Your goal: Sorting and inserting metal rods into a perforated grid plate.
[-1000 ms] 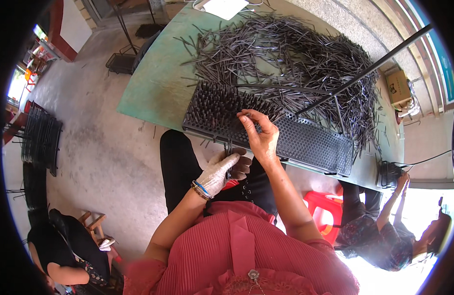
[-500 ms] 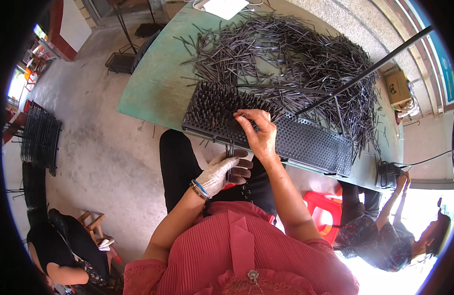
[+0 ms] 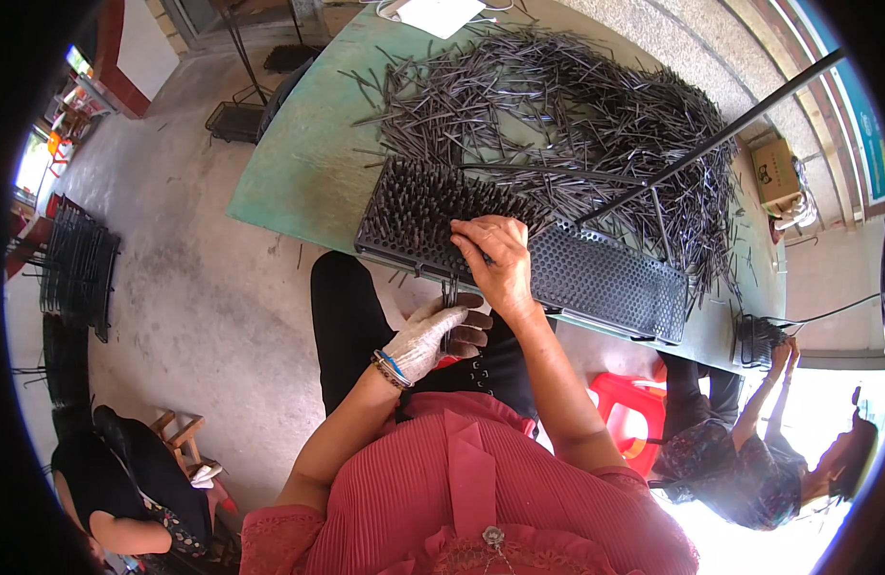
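A long black perforated tray point(image 3: 610, 280) lies along the table's near edge. Thin dark sticks point(image 3: 419, 206) stand upright, packed in the holes of its left half, while bare holes show on its right half. My right hand point(image 3: 503, 264), ungloved, is over the boundary of the packed part, thumb and fingertips pinched together; what they grip, if anything, is lost among the sticks. Below the tray's front edge, my left hand point(image 3: 428, 337) in a pale, dirty glove is closed around a small bunch of dark sticks point(image 3: 449, 292) pointing up.
A big loose heap of sticks point(image 3: 682, 134) covers much of the green table point(image 3: 299, 163). A black metal bar point(image 3: 740, 134) slants up from the tray. At right a person point(image 3: 740, 470) handles a similar dark piece near a red stool point(image 3: 644, 402); another person point(image 3: 136, 489) sits lower left.
My right hand has shifted slightly left and nearer to me, its fingers still pinched. The left hand with its bunch has barely moved.
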Available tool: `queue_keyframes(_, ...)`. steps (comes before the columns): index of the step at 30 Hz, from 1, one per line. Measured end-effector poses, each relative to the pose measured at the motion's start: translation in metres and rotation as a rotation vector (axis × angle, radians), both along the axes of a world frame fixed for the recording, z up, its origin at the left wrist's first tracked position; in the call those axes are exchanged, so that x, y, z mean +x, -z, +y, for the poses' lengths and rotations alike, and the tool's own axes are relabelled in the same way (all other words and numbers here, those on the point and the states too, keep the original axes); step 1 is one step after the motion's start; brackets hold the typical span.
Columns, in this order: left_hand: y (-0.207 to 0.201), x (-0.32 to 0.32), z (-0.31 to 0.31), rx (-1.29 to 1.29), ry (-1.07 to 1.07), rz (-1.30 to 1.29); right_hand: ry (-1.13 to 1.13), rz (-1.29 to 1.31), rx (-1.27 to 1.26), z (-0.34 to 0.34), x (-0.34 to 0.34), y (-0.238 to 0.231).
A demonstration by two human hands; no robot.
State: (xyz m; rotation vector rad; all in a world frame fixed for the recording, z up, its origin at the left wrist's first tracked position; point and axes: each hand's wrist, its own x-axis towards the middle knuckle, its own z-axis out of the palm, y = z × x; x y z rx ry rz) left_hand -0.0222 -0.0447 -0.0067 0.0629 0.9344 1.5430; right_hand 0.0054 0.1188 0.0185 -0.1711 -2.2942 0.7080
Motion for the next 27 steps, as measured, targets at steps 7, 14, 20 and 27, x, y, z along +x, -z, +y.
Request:
queue_keyframes(7,0.012,0.003,0.0,0.051,0.002,0.043,0.021,0.052,0.132,-0.004,0.002,0.0)
queue_keyframes(14,-0.006,0.0,0.0,-0.012,0.001,-0.038,0.043,0.08,0.208,-0.01,0.003,-0.004)
queue_keyframes(20,-0.008,-0.004,-0.005,0.135,0.005,0.066,-0.022,-0.068,-0.155,-0.014,0.027,-0.018)
queue_keyframes(27,-0.023,-0.007,-0.005,0.193,0.15,0.092,-0.145,-0.523,-0.937,-0.01,0.05,-0.02)
